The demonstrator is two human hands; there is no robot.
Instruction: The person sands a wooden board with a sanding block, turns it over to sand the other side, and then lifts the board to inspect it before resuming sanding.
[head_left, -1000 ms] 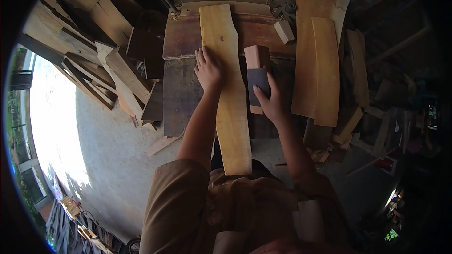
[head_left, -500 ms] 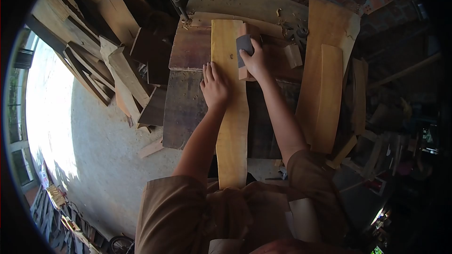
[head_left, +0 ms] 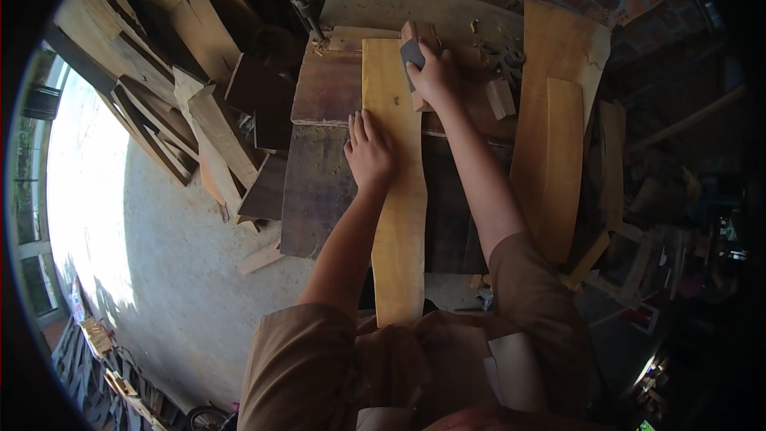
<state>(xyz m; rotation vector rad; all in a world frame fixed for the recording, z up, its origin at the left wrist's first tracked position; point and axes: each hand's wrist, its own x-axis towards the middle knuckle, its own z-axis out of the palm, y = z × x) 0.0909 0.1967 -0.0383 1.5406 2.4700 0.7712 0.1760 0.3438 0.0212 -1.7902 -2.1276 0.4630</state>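
A long yellowish plank [head_left: 399,223] lies lengthwise on the dark workbench [head_left: 319,183], its near end by my body. My left hand [head_left: 371,152] rests flat on the plank's left side, fingers stretched toward the far end. With my right hand [head_left: 435,76] I grip a sanding block [head_left: 420,33], a wooden block with dark grey abrasive paper wrapped around its middle. The block sits tilted at the plank's right edge, near the far end. Its underside is hidden.
Right of the bench lean wide boards [head_left: 550,136]. A small wood offcut [head_left: 500,99] and shavings lie on the bench beyond my right arm. A clamp-like metal tool [head_left: 306,12] stands at the far left corner. Stacked lumber [head_left: 211,124] fills the left side.
My right hand has slid the sanding block away from me along the plank's right edge, toward its far end. My left hand stays on the plank; the view has shifted slightly.
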